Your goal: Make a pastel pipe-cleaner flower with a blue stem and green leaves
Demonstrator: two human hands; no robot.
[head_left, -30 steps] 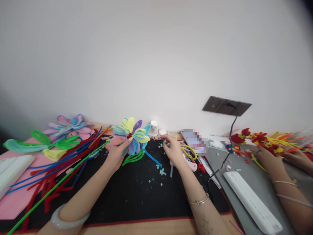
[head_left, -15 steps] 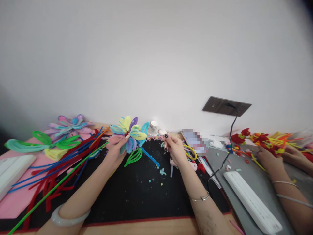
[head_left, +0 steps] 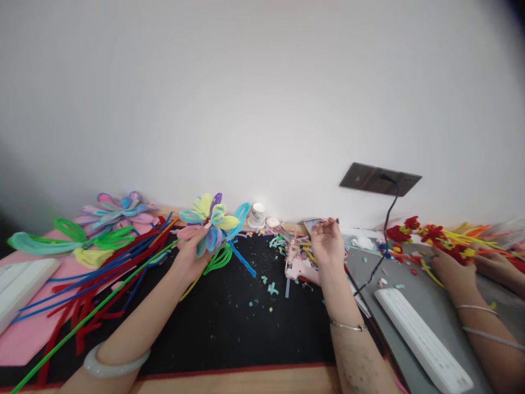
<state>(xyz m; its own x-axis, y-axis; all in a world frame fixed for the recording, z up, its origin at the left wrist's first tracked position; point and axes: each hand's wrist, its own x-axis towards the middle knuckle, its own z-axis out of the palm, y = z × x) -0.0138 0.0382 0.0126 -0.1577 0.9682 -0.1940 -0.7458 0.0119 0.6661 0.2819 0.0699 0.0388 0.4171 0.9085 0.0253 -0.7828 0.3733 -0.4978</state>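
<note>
My left hand [head_left: 192, 256] is closed on a pipe-cleaner flower [head_left: 223, 221] with yellow, blue, purple and pink petals. Green leaf loops [head_left: 219, 259] and a blue pipe cleaner [head_left: 245, 261] hang beside it. A long green stem [head_left: 96, 309] runs from the hand to the lower left. To the right, my right hand [head_left: 329, 246] is raised palm up, fingers loosely bent and holding nothing I can see. Just left of its wrist lies a pink glue gun [head_left: 296, 267], partly hidden by the hand. Behind its fingers a phone [head_left: 310, 224] shows in part.
Foam scraps [head_left: 272, 288] lie on the black mat [head_left: 229, 334]. Red and blue pipe cleaners [head_left: 104, 284] and another flower [head_left: 123, 210] lie left. A cable [head_left: 388, 230] drops from the wall socket [head_left: 379, 179]. At right, another person's hands [head_left: 455, 268] hold red-yellow pieces near a white bar [head_left: 422, 336].
My right hand has moved right, away from the flower, and its fingers have loosened; the glue gun now shows more. The flower in my left hand has shifted slightly left.
</note>
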